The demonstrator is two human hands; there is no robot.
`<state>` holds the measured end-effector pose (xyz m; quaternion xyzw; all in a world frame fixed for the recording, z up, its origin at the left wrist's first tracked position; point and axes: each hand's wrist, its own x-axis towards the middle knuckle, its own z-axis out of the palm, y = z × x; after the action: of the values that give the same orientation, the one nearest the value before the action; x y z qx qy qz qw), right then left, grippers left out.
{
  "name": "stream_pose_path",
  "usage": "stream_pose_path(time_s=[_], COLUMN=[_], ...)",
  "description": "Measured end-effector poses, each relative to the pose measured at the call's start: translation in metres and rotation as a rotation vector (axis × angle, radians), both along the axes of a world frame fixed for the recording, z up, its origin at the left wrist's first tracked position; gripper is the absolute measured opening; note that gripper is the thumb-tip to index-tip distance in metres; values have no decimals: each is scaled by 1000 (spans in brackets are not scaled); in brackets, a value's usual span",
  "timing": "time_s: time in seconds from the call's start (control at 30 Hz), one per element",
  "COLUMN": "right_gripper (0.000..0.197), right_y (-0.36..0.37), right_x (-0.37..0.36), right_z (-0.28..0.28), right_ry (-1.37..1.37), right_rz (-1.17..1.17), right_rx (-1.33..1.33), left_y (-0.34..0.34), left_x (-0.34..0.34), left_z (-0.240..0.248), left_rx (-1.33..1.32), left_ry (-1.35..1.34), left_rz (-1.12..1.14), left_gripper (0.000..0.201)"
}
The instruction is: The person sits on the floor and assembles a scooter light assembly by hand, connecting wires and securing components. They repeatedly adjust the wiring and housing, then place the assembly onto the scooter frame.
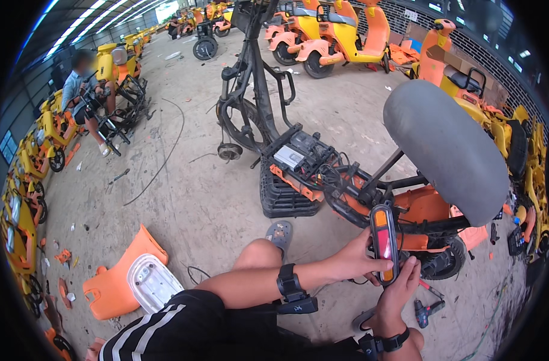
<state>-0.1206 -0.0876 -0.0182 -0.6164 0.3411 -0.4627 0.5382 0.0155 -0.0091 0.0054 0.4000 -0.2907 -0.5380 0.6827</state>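
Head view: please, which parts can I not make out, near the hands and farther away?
In the head view:
Light: its back is hidden by its own front.
Left hand: some fingers are hidden behind the light.
Frame: its top is cut off by the upper edge.
Far scooters: too small for details.

A long, grey-floored hall lit by white overhead strips [74, 27], as we see it around the fingers [410, 274].
Below the fingers and far out to their left, we find a dusty grey concrete floor [196, 156], stained and scattered with small scraps. Far ahead and to their left, we see a dark, sloping roof [55, 29] and, at the hall's far end, a glaring white opening [166, 11]. Well off to their left stands a grey panelled wall [23, 99] with a small, blue-tinted window [8, 146]. Beyond them, ahead and to the right, we make out a dark brick wall [488, 57] with pale joints.
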Motion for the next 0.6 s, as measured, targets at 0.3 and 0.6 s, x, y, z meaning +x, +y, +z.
stream_pose_path(time_s=[0.3,0.6], right_gripper=[28,30], right_y=[-3,7], right_x=[-5,1], right_z=[-5,-1], right_ry=[88,142], right_rz=[51,69], right_rx=[-235,-255], left_y=[0,7], left_x=[0,3], left_z=[2,3], left_rx=[149,200], left_ry=[69,22], left_rz=[-10,37], left_gripper=[77,71])
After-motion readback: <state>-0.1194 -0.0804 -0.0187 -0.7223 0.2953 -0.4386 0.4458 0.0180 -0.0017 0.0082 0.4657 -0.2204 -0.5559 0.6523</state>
